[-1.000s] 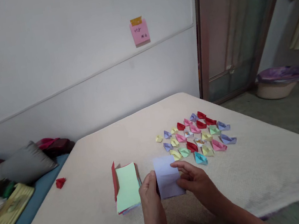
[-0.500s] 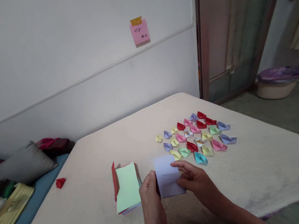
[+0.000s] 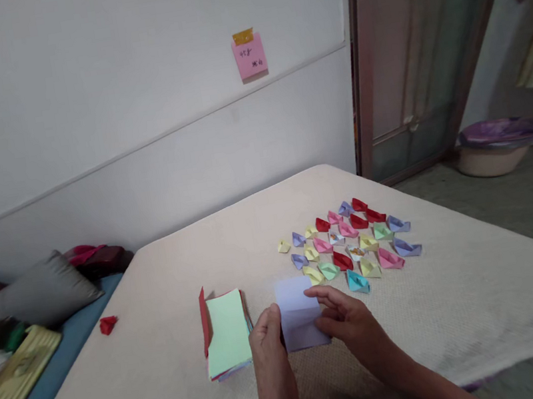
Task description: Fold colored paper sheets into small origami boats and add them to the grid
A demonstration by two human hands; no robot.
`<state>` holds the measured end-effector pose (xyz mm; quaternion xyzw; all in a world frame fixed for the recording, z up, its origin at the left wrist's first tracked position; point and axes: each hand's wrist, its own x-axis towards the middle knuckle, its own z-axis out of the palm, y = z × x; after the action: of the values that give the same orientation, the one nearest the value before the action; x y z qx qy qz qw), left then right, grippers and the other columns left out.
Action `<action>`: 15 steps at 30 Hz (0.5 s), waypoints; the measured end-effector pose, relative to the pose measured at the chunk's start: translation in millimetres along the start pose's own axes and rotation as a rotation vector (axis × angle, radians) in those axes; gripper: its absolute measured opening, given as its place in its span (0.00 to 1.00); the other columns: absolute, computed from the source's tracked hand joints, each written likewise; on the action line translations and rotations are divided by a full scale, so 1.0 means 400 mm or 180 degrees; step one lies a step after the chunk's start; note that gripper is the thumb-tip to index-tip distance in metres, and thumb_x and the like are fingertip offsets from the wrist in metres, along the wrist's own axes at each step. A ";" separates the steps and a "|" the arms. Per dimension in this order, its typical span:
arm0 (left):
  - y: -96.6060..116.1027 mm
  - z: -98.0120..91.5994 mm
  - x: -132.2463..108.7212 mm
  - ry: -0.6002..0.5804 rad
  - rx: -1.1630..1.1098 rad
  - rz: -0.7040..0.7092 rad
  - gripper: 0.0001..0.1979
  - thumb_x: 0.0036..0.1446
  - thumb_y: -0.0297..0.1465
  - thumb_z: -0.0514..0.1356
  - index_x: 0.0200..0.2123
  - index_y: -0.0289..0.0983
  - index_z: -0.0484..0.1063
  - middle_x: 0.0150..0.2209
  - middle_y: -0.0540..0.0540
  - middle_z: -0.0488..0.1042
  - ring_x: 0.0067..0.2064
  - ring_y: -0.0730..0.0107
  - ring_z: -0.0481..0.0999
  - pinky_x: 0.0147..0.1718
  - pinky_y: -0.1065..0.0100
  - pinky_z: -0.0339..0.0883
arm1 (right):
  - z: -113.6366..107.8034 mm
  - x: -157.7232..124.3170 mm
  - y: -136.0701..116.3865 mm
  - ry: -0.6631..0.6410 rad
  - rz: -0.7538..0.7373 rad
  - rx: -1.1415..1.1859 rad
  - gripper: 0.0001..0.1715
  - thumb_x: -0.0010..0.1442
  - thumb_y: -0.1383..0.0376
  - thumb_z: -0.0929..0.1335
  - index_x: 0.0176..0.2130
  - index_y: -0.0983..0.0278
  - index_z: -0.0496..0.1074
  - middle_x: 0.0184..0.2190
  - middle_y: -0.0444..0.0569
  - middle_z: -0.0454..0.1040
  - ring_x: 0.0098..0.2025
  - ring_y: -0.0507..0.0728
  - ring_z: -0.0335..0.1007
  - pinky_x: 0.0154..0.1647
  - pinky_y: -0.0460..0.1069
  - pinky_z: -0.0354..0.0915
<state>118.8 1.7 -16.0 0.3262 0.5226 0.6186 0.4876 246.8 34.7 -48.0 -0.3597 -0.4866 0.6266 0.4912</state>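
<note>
A lavender sheet of paper [image 3: 295,311] lies on the cream mat [image 3: 465,303] just in front of me. My left hand [image 3: 269,354] pinches its left edge with thumb and fingers closed on it. My right hand [image 3: 347,320] grips the right side of the same sheet, fingers pressed onto the paper. A stack of coloured paper [image 3: 225,333], green on top with a red sheet at its left, rests just left of my left hand. Several small folded paper boats [image 3: 351,241] in red, pink, yellow, green and purple are spread beyond the sheet.
A lone red folded piece [image 3: 108,325] lies on the blue surface at the left, near a grey cushion [image 3: 41,294] and a yellow ribbed mat [image 3: 13,388]. A pink note [image 3: 249,55] is taped to the wall. A door [image 3: 419,47] and a basin [image 3: 494,148] stand at right.
The lavender sheet's lower edge has come up slightly under my hands; both hands have barely shifted.
</note>
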 end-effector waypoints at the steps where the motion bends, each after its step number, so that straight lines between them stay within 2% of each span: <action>1: -0.002 -0.001 0.000 0.0001 -0.0010 -0.0011 0.16 0.58 0.40 0.55 0.34 0.34 0.76 0.27 0.48 0.74 0.28 0.69 0.69 0.27 0.72 0.60 | 0.000 -0.001 -0.001 0.0011 0.0003 -0.0010 0.20 0.47 0.70 0.67 0.43 0.62 0.70 0.17 0.34 0.52 0.20 0.49 0.48 0.23 0.45 0.51; 10: -0.013 -0.004 0.004 -0.0050 -0.0096 -0.0063 0.14 0.58 0.38 0.55 0.34 0.35 0.75 0.27 0.49 0.73 0.30 0.70 0.68 0.28 0.72 0.60 | 0.003 0.002 0.002 0.0010 0.0025 0.0064 0.21 0.46 0.71 0.68 0.42 0.62 0.70 0.19 0.35 0.57 0.21 0.49 0.50 0.22 0.45 0.51; 15: -0.027 -0.017 0.011 0.0024 0.0033 -0.0055 0.12 0.55 0.38 0.59 0.29 0.34 0.72 0.24 0.51 0.70 0.28 0.72 0.65 0.27 0.72 0.59 | 0.004 0.002 0.009 -0.0002 -0.0003 0.0049 0.20 0.47 0.71 0.67 0.43 0.63 0.69 0.19 0.35 0.56 0.21 0.49 0.50 0.23 0.45 0.52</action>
<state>114.1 3.3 -28.7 0.3219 0.5304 0.6129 0.4893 244.4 34.8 -51.0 -0.3556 -0.4821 0.6301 0.4940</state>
